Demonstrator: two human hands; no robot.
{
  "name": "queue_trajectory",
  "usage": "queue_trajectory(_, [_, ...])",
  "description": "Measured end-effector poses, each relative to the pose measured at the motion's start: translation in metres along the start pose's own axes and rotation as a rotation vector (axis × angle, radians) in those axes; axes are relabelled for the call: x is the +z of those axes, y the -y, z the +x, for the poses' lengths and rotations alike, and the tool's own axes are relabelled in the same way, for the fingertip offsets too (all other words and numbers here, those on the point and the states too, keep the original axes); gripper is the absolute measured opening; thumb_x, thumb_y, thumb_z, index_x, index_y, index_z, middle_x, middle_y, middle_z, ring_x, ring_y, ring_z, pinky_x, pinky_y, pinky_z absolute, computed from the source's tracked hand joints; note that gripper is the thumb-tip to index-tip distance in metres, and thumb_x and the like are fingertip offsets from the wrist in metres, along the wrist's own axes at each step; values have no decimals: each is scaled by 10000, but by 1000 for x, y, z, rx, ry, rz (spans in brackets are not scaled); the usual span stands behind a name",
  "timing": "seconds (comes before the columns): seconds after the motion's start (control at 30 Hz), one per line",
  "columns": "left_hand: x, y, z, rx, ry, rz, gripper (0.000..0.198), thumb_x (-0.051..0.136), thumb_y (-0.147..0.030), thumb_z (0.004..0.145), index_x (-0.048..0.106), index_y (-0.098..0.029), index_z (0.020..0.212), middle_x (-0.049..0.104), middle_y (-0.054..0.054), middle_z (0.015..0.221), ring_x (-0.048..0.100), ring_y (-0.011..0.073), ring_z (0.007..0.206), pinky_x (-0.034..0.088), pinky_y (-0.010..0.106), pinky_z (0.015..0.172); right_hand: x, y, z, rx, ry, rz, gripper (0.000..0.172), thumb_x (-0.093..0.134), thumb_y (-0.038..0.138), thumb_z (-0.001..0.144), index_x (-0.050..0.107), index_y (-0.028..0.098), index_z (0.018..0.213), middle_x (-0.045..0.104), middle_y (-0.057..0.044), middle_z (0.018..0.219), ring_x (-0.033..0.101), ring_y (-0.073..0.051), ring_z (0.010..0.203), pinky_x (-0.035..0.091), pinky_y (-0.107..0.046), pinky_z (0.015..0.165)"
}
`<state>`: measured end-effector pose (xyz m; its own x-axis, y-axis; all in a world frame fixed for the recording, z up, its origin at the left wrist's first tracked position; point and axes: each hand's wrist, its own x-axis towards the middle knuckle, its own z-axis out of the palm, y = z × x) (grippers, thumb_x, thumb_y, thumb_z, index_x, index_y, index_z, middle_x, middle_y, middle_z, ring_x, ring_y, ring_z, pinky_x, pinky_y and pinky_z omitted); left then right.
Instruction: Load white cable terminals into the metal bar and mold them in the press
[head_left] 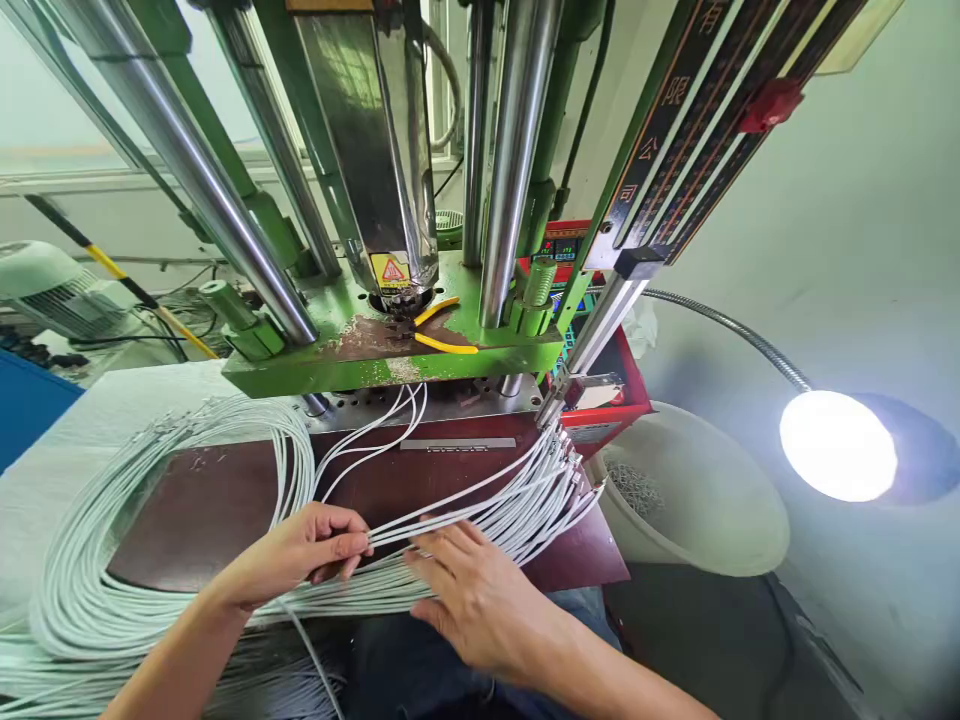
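Observation:
A thick bundle of white cables (517,510) runs across the dark red board (202,510), looping round at the left and ending in small metal-tipped ends at the right. My left hand (319,545) pinches a few of these cables between thumb and fingers, slightly above the rest. Fingers stretched out, my right hand (476,590) lies over the bundle just to the right, touching the cables without gripping them. Several more cables reach under the green press plate (405,372). Yellow-handled pliers (446,345) rest on top of that plate.
Steel columns (517,150) and a metal nozzle block (375,150) rise behind the plate. A metal strip (457,444) lies on the board. To the right stand a red control box (626,370), a pale bin (712,490) with scraps inside, and a lit lamp (838,445).

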<state>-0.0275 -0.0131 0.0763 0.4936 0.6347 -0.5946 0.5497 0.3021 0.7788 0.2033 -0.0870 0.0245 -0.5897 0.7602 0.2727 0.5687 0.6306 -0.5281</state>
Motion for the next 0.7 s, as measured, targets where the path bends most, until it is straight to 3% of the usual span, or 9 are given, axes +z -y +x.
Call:
queue_trajectory(0.17, [-2, 4, -7, 55, -40, 130, 362, 581, -531, 772, 617, -174, 721, 521, -38, 604, 393, 115, 569, 300, 234, 540, 1, -44, -6, 254, -118, -217, 469, 461, 240, 953, 423, 86, 1394, 517, -196, 1362, 430, -301, 1307, 393, -515, 1062])
queue_trajectory(0.33, [14, 6, 0, 49, -130, 452, 171, 605, -334, 747, 667, -192, 817, 652, -5, 794, 563, 167, 722, 376, 258, 658, -18, -55, -21, 304, -283, -209, 674, 410, 222, 951, 94, 158, 1542, 385, -155, 1484, 369, -277, 1362, 400, -490, 1081])
queue_trajectory(0.53, [19, 10, 5, 79, -164, 695, 196, 515, -294, 798, 663, -193, 719, 670, 49, 848, 634, 209, 804, 416, 290, 724, -18, -49, -21, 345, -354, -176, 692, 389, 185, 939, 53, 178, 1544, 367, -149, 1496, 424, -262, 1324, 404, -489, 1084])
queue_trajectory(0.7, [20, 11, 4, 78, -176, 856, 234, 475, -293, 814, 658, -195, 706, 659, 70, 844, 628, 224, 803, 428, 307, 718, -15, -54, -22, 352, -361, -169, 664, 387, 153, 923, 113, 159, 1528, 398, -165, 1464, 400, -268, 1342, 428, -497, 1057])
